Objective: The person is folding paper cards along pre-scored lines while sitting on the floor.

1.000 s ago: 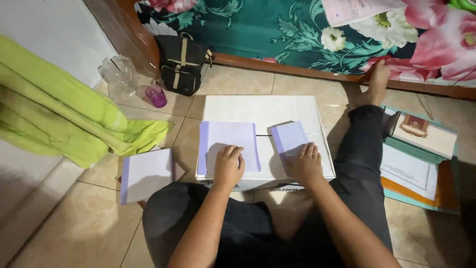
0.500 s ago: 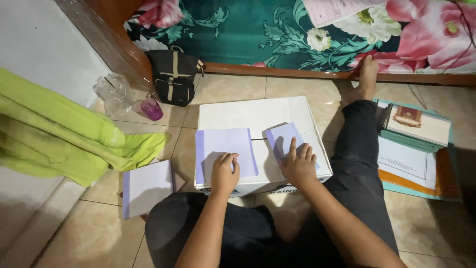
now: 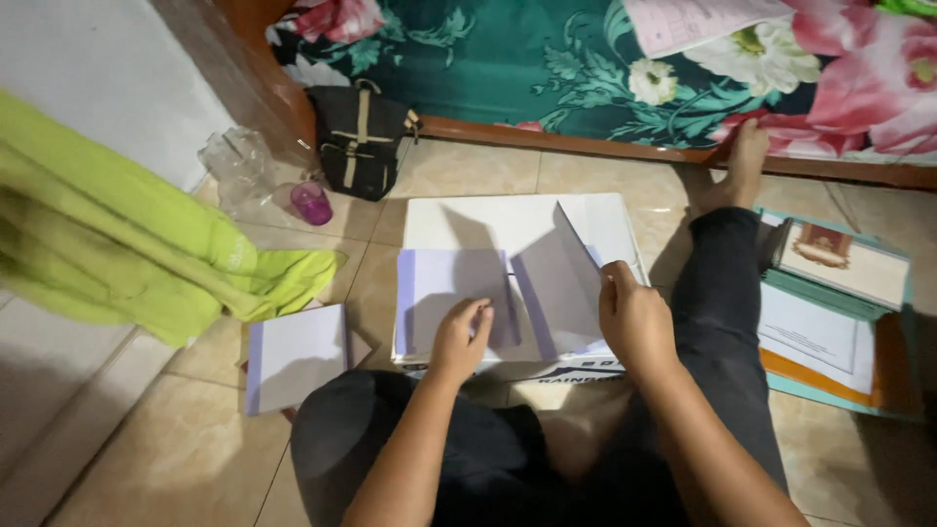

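I sit on the floor with a white box in front of my legs. A white sheet with a lilac edge lies flat on the box, and my left hand presses on its right part with fingers bent. My right hand pinches a second lilac-edged sheet at its right edge and holds it lifted and tilted above the box.
Another lilac-edged sheet lies on the tiles to the left. A green cloth, a clear plastic bag, a purple cup and a black bag sit at the left. Books and papers lie at the right, a floral bed behind.
My right hand has lifted the right-hand sheet off the box, where it lay flat before. My left hand has slid to the right edge of the left sheet.
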